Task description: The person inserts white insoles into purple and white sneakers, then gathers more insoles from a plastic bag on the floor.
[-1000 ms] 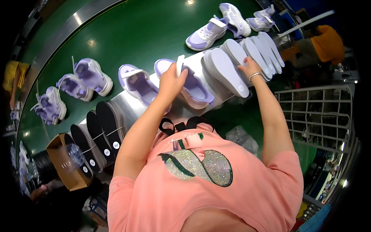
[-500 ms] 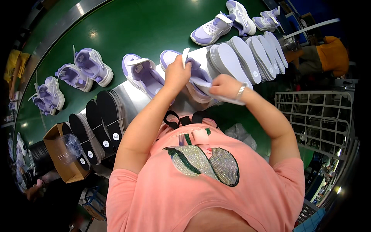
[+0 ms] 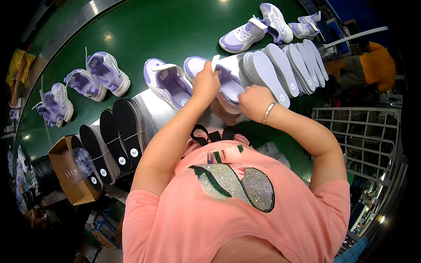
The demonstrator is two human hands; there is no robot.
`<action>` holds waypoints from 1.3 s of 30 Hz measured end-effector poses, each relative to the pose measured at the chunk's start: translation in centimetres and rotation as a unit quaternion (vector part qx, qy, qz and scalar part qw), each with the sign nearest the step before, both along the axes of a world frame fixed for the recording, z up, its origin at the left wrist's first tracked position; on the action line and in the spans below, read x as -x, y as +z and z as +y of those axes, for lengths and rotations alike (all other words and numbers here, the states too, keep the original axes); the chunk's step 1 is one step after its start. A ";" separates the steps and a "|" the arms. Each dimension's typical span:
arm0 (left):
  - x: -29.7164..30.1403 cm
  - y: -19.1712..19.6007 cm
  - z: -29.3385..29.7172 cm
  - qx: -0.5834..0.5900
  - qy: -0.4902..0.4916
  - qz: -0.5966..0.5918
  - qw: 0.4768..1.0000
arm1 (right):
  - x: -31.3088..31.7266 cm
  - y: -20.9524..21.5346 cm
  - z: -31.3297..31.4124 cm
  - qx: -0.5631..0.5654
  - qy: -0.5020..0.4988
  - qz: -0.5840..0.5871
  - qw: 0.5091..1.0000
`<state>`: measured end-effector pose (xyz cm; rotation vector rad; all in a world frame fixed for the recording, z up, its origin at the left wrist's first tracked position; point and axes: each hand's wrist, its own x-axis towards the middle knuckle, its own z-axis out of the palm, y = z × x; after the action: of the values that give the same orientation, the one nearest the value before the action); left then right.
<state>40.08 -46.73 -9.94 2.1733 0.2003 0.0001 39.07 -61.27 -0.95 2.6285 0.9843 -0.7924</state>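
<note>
Glossy green belt (image 3: 144,35), shiny metal tray (image 3: 153,111), matt foam insoles (image 3: 267,72), cardboard box (image 3: 66,175)

We see a lavender-and-white sneaker (image 3: 228,85) lying upright at upper centre of the frame, its white tongue pulled up, opening exposed.

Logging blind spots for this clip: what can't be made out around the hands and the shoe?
Head view only:
- Right hand: fingers curl under, so what it grips is hidden.
- Lavender shoe: its middle is covered by both hands.
- Left hand: pinches the shoe's white tongue strip; fingertips too small to judge.
- Insole stickers: too small.
</note>
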 end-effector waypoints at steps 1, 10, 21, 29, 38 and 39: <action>-0.1 0.1 -0.2 0.007 -0.004 -0.005 1.000 | -0.2 -1.0 0.3 -0.017 0.004 -0.010 1.000; -0.1 0.2 -0.3 0.058 0.014 0.018 0.998 | -3.0 -6.2 2.5 -0.029 -0.026 0.048 0.998; -0.6 -0.2 -0.4 0.065 -0.001 0.008 0.998 | -4.6 -7.5 3.3 0.051 0.017 0.093 0.994; -1.1 -0.4 -0.7 0.039 -0.005 0.020 0.999 | -4.7 -3.5 2.1 0.068 0.018 0.184 0.980; -1.8 -1.3 -0.9 0.058 -0.009 0.024 0.998 | -3.7 -6.7 -1.1 0.102 0.072 0.210 0.970; -2.0 -1.4 -0.9 0.069 -0.006 0.021 0.997 | -3.8 -6.7 -1.3 0.091 0.074 0.203 0.972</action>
<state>42.06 -47.59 -11.34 2.0384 0.2062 -0.0651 42.91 -62.54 -7.65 2.2523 1.1253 -1.3456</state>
